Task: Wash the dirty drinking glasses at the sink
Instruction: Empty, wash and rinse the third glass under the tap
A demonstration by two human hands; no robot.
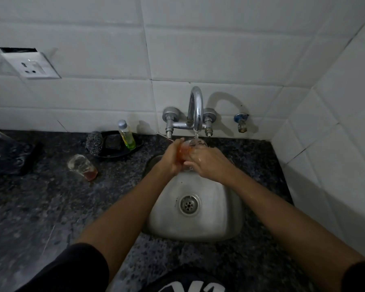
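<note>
I see the glass (190,147) over the sink (198,220), tilted, mouth up toward the tap (196,110) | left hand (171,159) and right hand (207,163) curl fingers round it | second glass (82,167) waits on counter (51,207) | shirt lettering unreadable

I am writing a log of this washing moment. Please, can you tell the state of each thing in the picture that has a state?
Tap: open, water running.
Glass in hands: tilted under the stream, reddish residue inside.
Left hand: grips the glass.
Right hand: holds the glass, wet.
Glass on counter: standing, dirty, reddish liquid at bottom.
Soap bottle: capped, upright in its tray.
Sink: drain unplugged.
</note>
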